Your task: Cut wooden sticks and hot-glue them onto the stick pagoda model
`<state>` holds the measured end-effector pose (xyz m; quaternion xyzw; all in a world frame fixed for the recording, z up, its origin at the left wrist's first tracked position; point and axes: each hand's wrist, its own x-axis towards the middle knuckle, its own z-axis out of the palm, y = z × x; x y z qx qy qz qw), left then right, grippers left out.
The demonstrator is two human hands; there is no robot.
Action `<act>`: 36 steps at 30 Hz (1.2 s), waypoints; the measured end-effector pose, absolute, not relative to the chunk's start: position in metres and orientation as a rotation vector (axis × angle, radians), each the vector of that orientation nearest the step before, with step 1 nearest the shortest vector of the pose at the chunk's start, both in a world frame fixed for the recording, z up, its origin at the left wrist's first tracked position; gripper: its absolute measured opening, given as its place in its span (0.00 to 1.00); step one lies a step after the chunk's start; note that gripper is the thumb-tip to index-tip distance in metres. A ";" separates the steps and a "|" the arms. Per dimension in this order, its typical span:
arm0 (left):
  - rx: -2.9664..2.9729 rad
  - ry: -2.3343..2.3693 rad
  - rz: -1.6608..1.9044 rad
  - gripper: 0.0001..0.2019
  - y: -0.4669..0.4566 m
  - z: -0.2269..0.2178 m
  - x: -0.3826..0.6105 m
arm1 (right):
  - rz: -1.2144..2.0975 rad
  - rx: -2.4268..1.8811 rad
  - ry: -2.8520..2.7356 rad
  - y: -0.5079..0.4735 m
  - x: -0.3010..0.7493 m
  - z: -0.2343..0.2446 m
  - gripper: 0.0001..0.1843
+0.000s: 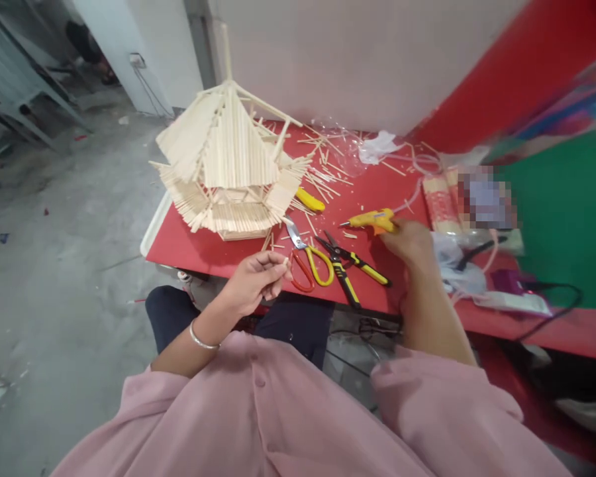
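My left hand point(258, 281) is closed in a pinch in front of the table's near edge. A small pale stick piece point(286, 263) shows at its fingertips. At the right, my right hand point(411, 244) is wrapped round the grip of a yellow hot glue gun point(370, 219), whose nozzle points left over the table. A pagoda-like model point(236, 142) of thin wooden sticks, with a layered roof and a tall spike, stands at the left end. Scissors point(310, 260) with one red and one yellow handle lie beside my left hand. Black-and-yellow pliers point(345, 262) lie between my hands.
Loose wooden sticks point(322, 175) are strewn over the red table point(372, 189) behind the tools. A yellow-handled tool point(310, 199) lies by the model. Stick packs point(442, 202), plastic bags, a white power strip point(514, 303) with cables and a green board point(571, 225) occupy the right side.
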<state>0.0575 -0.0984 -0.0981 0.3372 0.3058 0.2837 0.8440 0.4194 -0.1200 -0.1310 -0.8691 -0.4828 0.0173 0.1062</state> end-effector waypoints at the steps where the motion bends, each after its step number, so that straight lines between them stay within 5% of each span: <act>1: 0.707 0.634 0.601 0.21 -0.099 -0.094 0.053 | -0.007 -2.539 -1.380 -0.125 0.417 -0.126 0.14; 5: 0.695 0.592 0.624 0.19 -0.101 -0.069 0.030 | -0.335 -2.310 -1.033 -0.150 0.387 -0.093 0.22; 9: 0.684 0.587 0.650 0.16 -0.092 -0.033 0.002 | -0.547 -2.057 -0.955 -0.174 0.327 -0.041 0.18; 11: 0.656 0.624 0.688 0.13 -0.082 -0.017 -0.010 | -0.489 -1.945 -1.091 -0.178 0.294 -0.015 0.13; 14: 0.605 0.683 0.739 0.09 -0.061 -0.001 -0.021 | -0.406 -1.767 -1.427 -0.165 0.252 0.014 0.22; 17: 0.581 0.760 0.766 0.08 -0.043 0.004 -0.024 | -0.764 -1.659 -1.596 -0.134 0.223 0.030 0.32; 23: 0.613 0.767 0.783 0.05 -0.019 -0.008 -0.020 | -1.320 -1.543 -1.661 -0.076 0.194 0.041 0.26; 36: 0.542 0.793 0.752 0.10 -0.011 0.002 -0.006 | -1.126 -1.636 -1.961 -0.052 0.192 0.050 0.22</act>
